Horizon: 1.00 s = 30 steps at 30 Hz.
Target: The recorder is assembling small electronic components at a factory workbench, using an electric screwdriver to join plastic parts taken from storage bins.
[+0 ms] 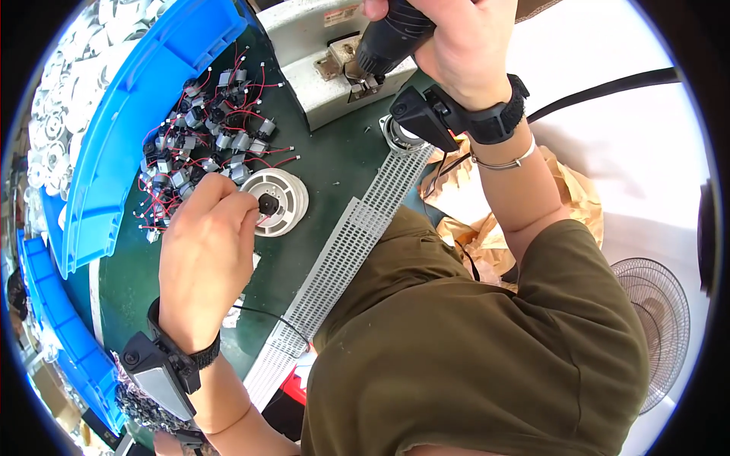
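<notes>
My left hand (207, 247) is closed in a pinch on a small motor with a round black end (268, 204). It holds the motor at the middle of a white round plastic housing (295, 199), which lies on the green table; my fingers hide most of the motor's body. My right hand (465, 49) is wrapped round a black power screwdriver (391, 38). The screwdriver's nose points down at the metal pickup slot of a grey screw feeder (312, 83); its tip cannot be made out clearly.
Several small silver motors with red wires (194, 137) lie heaped left of the housing. Blue bins (125, 129) line the left side, with white plastic parts (65, 114) beyond. A perforated white strip (342, 251) runs along the table's near edge. Brown paper (574, 194) and a fan (658, 323) are at right.
</notes>
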### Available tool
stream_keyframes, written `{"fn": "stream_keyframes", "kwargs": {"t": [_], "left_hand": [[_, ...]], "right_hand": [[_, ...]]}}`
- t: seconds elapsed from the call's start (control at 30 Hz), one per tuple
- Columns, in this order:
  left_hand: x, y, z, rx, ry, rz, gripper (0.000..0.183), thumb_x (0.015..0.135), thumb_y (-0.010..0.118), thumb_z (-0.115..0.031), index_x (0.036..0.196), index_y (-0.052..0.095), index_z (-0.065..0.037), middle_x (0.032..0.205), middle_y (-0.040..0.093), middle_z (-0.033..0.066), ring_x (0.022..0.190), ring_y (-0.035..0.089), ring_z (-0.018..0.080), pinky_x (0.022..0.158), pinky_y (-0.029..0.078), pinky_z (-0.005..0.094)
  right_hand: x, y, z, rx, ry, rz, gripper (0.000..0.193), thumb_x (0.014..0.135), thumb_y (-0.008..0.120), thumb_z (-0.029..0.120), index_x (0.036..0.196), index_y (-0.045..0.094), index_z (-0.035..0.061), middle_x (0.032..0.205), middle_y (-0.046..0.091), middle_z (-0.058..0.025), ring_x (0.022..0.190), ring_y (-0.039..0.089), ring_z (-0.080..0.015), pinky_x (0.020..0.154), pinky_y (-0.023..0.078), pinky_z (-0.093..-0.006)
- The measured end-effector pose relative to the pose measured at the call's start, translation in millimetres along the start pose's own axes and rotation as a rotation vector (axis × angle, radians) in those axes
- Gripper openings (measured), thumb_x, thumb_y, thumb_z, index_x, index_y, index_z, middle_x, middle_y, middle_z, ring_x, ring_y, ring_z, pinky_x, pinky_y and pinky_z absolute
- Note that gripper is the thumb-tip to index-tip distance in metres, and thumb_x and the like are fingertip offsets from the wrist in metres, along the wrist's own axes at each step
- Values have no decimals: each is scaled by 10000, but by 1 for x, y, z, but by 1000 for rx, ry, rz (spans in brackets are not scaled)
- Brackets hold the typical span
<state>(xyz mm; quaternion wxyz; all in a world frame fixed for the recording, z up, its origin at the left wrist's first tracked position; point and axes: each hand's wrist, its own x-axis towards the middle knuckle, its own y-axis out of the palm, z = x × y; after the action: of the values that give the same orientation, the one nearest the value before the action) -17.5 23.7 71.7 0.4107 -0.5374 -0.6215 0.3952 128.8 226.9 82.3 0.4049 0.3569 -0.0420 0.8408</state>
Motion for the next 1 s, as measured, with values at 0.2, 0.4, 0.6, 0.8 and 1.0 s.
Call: {"fn": "stream_keyframes", "kwargs": {"t": [0.2,0.4,0.6,0.8,1.0], "left_hand": [[-3,3,3,-73,-5,-84,115,746,649,-2,860,629,-9,852,575,125,742,584,314,660,481,372],[-24,20,10,-155,74,-394,348,664,753,-44,993,639,-33,1008,592,129,862,590,277,740,483,344],[-32,47,12,-82,86,-485,468,547,836,-181,965,657,-72,1061,572,114,946,553,301,796,458,391],[-24,66,10,-74,153,-545,351,596,802,-145,897,655,-39,1040,589,123,914,578,298,763,485,386],[-30,72,14,-66,150,-581,326,605,797,-129,869,653,-3,1069,602,150,947,592,311,776,520,382]], "right_hand": [[-3,0,4,-85,21,49,452,748,673,-5,1151,473,-37,674,585,-59,552,559,-116,521,454,-228],[-6,5,11,158,15,115,473,743,618,-43,1181,440,-53,666,595,-92,528,565,-157,518,462,-261],[-3,43,28,289,147,102,398,791,479,-62,1182,408,-89,659,543,-101,529,558,-196,525,465,-285],[-12,64,30,485,598,260,266,860,585,35,1076,503,-95,752,594,-133,644,606,-197,575,495,-280],[-16,97,13,285,169,175,437,755,680,-51,1147,490,-77,740,617,-71,616,606,-128,532,476,-239]]}}
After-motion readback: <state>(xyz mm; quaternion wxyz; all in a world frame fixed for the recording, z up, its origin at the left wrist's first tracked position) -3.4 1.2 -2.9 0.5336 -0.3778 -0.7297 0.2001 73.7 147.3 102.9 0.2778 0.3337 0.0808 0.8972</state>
